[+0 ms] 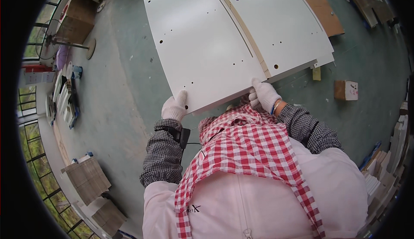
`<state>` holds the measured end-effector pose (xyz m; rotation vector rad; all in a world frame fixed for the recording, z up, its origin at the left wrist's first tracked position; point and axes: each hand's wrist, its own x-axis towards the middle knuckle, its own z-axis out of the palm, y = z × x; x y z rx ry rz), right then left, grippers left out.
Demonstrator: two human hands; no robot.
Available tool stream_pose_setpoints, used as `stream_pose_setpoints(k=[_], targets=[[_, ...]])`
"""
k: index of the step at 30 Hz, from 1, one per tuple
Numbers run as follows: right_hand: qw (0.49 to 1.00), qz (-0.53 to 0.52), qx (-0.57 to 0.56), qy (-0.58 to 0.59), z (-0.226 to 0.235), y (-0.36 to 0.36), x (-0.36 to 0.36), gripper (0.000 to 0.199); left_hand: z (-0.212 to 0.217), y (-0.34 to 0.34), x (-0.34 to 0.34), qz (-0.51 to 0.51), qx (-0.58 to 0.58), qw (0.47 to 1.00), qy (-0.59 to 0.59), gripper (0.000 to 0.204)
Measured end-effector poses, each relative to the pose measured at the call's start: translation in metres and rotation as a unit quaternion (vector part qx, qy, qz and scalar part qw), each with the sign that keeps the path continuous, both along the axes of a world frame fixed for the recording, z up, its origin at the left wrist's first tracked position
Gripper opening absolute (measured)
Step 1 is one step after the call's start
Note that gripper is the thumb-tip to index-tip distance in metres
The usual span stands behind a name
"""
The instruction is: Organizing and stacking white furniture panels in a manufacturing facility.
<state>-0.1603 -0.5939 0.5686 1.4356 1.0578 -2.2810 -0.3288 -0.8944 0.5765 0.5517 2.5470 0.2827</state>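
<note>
A large white drilled panel (202,45) fills the view from twelve o'clock down to the centre, its near edge held at both corners. A second white panel (280,19) lies beside it at one o'clock, with a brown board (321,8) past that. At six o'clock hangs a red checked scarf (250,148). The left hand (175,106), white-gloved, grips the edge at about seven o'clock, thumb on top, fingers probably curled beneath. The right hand (264,94) clamps it likewise at five o'clock. A small wooden block (346,90) sits at three o'clock
</note>
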Motion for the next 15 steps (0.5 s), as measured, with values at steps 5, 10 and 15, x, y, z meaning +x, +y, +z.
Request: stream_pose_setpoints(k=[5, 10, 15], targets=[[0.999, -0.004, -0.032, 0.028, -0.001, 0.000, 0.001, 0.039, 0.038, 0.024, -0.006, -0.020, -0.127, 0.990, -0.055, 0.037], [0.999, -0.024, -0.022, 0.020, -0.002, 0.000, 0.002, 0.036, 0.021, 0.007, 0.010, 0.012, -0.073, 0.997, -0.027, 0.050], [0.998, 0.014, 0.050, 0.028, -0.015, 0.007, 0.010, 0.029, 0.058, 0.019, 0.030, 0.118, 0.039, 0.982, -0.143, 0.064]])
